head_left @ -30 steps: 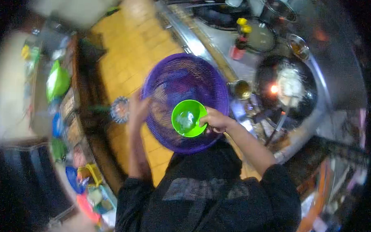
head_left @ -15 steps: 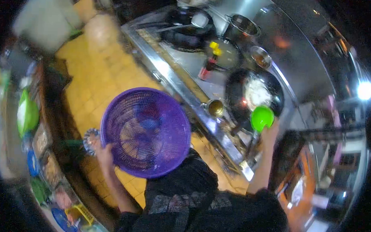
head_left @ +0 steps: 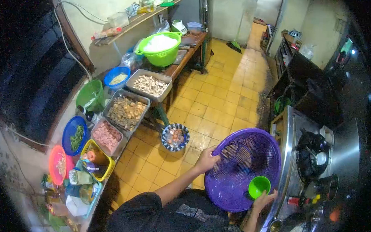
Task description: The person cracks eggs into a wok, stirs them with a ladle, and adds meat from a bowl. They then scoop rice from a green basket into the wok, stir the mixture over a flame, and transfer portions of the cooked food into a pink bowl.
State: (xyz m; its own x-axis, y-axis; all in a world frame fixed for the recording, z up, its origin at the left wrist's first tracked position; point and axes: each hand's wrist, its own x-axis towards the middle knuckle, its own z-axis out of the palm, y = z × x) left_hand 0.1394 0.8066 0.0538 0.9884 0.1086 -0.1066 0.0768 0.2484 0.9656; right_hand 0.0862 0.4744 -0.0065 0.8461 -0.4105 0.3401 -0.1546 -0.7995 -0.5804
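Observation:
My left hand point(head_left: 207, 159) grips the rim of a big purple plastic basket point(head_left: 228, 185), its thumb over the edge. The basket is tilted, its perforated inside facing up at me, and looks bare inside apart from a few small flecks. In my right hand point(head_left: 264, 202) is a small bright green bowl point(head_left: 259, 187), which overlaps the basket's near right side. Just right of that hand runs the metal edge of the stove counter point(head_left: 277, 209). At the bottom right, a wok point(head_left: 298, 226) with white content is partly cut off by the view.
Left, a table holds a metal tray of browned pieces point(head_left: 126, 110), a tray of pale pieces point(head_left: 149, 85) and a heaped green basket point(head_left: 159, 55). A striped bowl point(head_left: 175, 137) stands low beside the table. Tiled floor point(head_left: 219, 88) runs toward the doorway. A red, yellow-capped bottle point(head_left: 299, 200) lies over the stove area.
My view has swung left from the stove to the table and floor. The green bowl has moved from beside the wok to over the purple basket; both hands keep their holds.

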